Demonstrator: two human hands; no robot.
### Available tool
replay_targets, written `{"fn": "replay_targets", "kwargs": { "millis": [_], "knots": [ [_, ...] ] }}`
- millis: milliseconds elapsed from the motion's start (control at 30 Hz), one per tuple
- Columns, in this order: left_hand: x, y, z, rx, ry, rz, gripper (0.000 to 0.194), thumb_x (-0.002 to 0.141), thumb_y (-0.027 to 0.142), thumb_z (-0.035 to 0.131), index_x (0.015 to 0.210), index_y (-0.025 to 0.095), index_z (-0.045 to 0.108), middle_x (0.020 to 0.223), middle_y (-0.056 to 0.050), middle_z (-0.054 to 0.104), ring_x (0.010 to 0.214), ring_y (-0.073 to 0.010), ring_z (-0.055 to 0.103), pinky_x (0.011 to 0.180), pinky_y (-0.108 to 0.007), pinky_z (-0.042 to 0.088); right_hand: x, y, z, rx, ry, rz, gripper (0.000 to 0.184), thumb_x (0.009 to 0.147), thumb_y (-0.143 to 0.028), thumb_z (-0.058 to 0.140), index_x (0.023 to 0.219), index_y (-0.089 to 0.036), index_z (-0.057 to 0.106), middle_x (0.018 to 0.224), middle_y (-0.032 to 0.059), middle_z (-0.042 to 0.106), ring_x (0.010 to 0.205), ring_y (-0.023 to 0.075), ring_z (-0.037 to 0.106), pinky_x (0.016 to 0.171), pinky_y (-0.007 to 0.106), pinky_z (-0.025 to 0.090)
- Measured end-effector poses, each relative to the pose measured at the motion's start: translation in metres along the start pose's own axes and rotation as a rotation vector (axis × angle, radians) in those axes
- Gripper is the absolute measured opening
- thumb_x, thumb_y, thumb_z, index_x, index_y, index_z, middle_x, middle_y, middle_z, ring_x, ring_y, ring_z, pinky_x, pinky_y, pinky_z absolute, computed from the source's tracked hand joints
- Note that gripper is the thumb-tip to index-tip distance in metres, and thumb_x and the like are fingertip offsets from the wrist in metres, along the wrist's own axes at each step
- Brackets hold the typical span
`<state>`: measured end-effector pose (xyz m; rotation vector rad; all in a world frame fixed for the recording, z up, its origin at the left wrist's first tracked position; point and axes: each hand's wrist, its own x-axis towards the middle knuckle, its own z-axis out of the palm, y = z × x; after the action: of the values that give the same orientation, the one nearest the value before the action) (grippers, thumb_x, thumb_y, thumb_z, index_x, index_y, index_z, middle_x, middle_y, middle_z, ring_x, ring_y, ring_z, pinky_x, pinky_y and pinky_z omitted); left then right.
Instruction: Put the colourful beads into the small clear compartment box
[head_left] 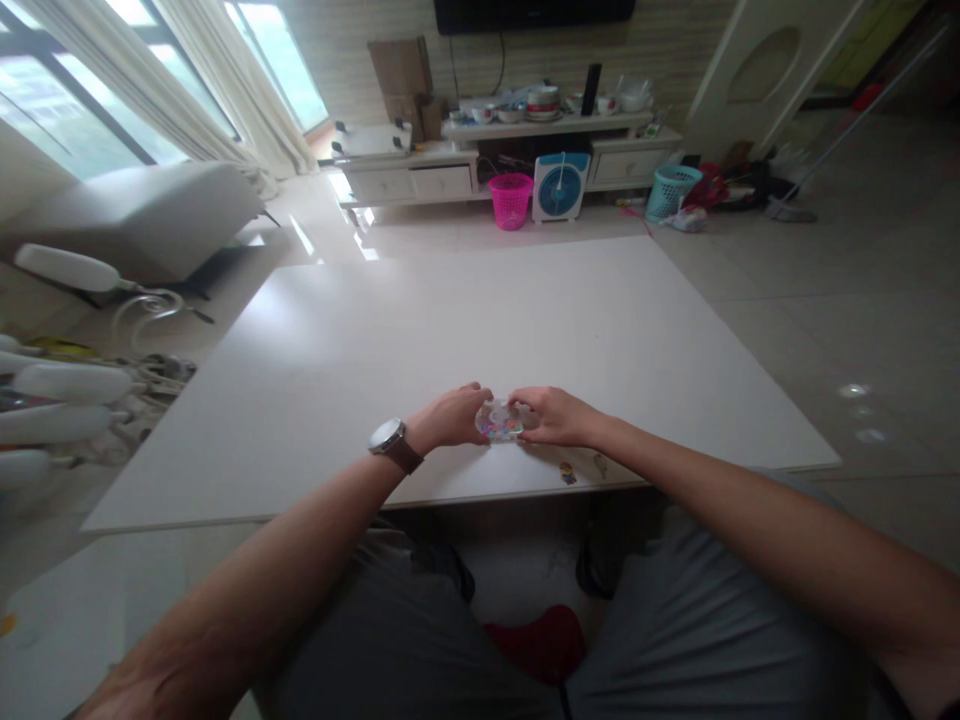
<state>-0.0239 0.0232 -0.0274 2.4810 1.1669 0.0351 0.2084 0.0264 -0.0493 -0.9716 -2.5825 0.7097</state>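
Both of my hands meet near the front edge of a large white table point(480, 320). Between them sits a small clear container point(500, 421) with colourful bits inside. My left hand point(450, 415), with a watch on its wrist, curls its fingers round the container's left side. On the other side, my right hand point(555, 415) grips it with bent fingers. Two tiny coloured pieces point(568, 472) lie on the table just in front of my right wrist.
A grey sofa point(142, 215) stands at the left, with white rods and cables point(67, 400) on the floor beside the table. At the back are a white TV cabinet point(517, 150), a pink basket point(511, 199), a small fan point(560, 186) and a teal basket point(670, 190).
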Motion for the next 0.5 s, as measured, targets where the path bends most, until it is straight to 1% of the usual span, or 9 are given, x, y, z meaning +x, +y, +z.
{"fn": "replay_targets", "kwargs": {
  "millis": [100, 233, 300, 500],
  "knots": [
    [-0.0002, 0.0002, -0.0002, -0.002, 0.002, 0.01, 0.035, 0.07, 0.037, 0.073, 0.097, 0.019, 0.061, 0.089, -0.005, 0.062, 0.093, -0.0224, 0.061, 0.079, -0.029, 0.048, -0.0002, 0.0001, 0.0001, 0.003, -0.001, -0.003, 0.04, 0.072, -0.028, 0.071, 0.11, -0.019, 0.062, 0.1, 0.0066, 0.069, 0.086, 0.0202, 0.061, 0.074, 0.028, 0.042],
    [-0.0008, 0.0011, -0.0002, 0.004, 0.011, -0.015, 0.044, 0.067, 0.037, 0.076, 0.104, 0.018, 0.06, 0.094, -0.006, 0.063, 0.09, -0.0225, 0.061, 0.076, -0.03, 0.048, -0.0005, -0.0012, -0.0009, 0.009, -0.01, -0.012, 0.038, 0.073, -0.027, 0.071, 0.109, -0.018, 0.062, 0.103, 0.0079, 0.068, 0.09, 0.0216, 0.062, 0.076, 0.029, 0.043],
    [-0.001, 0.0012, -0.0001, 0.007, 0.011, -0.022, 0.045, 0.068, 0.037, 0.075, 0.106, 0.018, 0.06, 0.095, -0.007, 0.062, 0.089, -0.0226, 0.062, 0.075, -0.03, 0.048, -0.0005, -0.0022, -0.0017, 0.003, -0.016, -0.006, 0.037, 0.074, -0.028, 0.07, 0.109, -0.019, 0.062, 0.103, 0.008, 0.068, 0.091, 0.0218, 0.062, 0.077, 0.029, 0.044],
    [-0.0008, 0.0005, 0.0004, -0.009, -0.006, -0.034, 0.037, 0.07, 0.038, 0.073, 0.099, 0.019, 0.061, 0.097, -0.007, 0.061, 0.092, -0.0222, 0.062, 0.079, -0.03, 0.049, 0.0003, -0.0022, -0.0018, -0.009, -0.023, -0.022, 0.039, 0.073, -0.028, 0.072, 0.109, -0.019, 0.063, 0.106, 0.0089, 0.067, 0.095, 0.0232, 0.061, 0.081, 0.032, 0.045]
  ]
}}
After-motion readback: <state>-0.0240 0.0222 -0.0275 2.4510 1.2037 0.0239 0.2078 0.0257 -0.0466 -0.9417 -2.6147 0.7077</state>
